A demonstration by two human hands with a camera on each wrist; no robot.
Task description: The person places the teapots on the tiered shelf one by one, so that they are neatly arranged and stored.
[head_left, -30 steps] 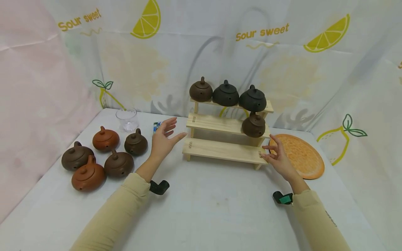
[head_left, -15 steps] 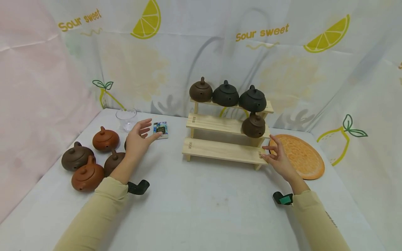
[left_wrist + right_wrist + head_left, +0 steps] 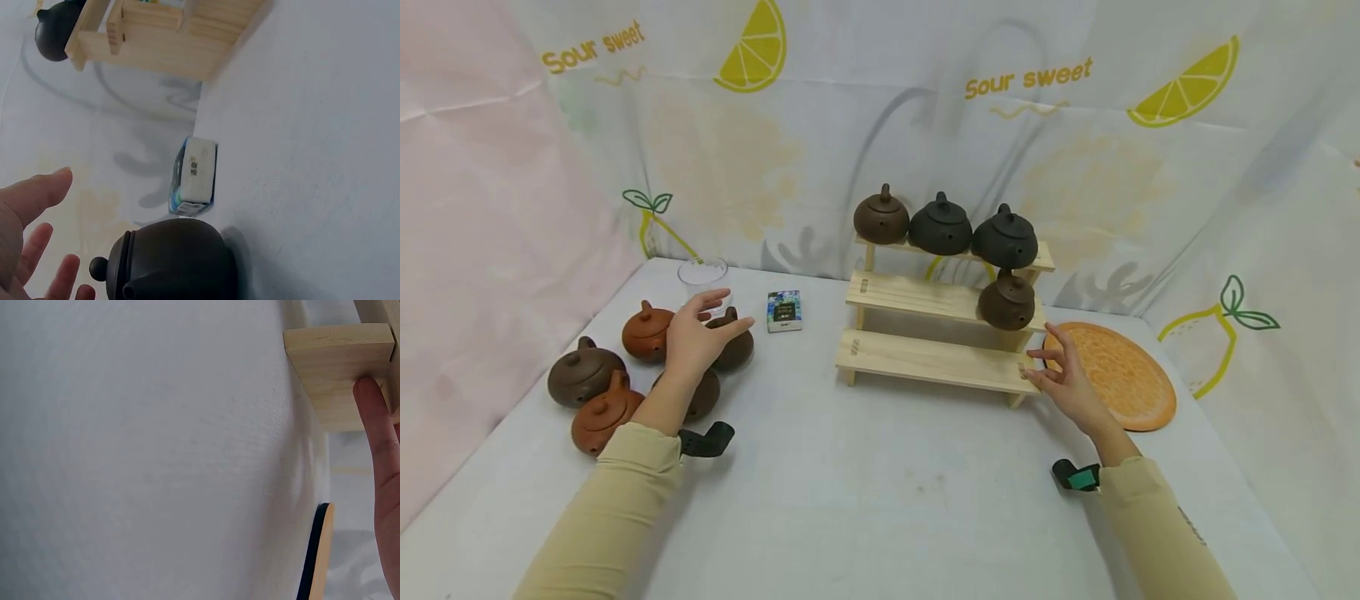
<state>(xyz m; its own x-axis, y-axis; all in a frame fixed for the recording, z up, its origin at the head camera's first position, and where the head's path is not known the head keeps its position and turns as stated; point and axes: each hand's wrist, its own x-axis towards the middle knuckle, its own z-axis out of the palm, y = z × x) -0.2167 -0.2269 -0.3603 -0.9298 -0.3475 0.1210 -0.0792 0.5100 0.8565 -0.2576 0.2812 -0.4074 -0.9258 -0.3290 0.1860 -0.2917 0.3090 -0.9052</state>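
Our left hand, fingers wide, hovers by a probably brittle, rigid dark teapot, best gripped round its belly.

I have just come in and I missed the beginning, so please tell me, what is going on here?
A person is busy with teapots. The left hand is over the five teapots on the left of the table, near the brown one on that group's right, and holds nothing. The right hand touches the stand at its right end. Three teapots stand on its top shelf, one on its middle shelf.
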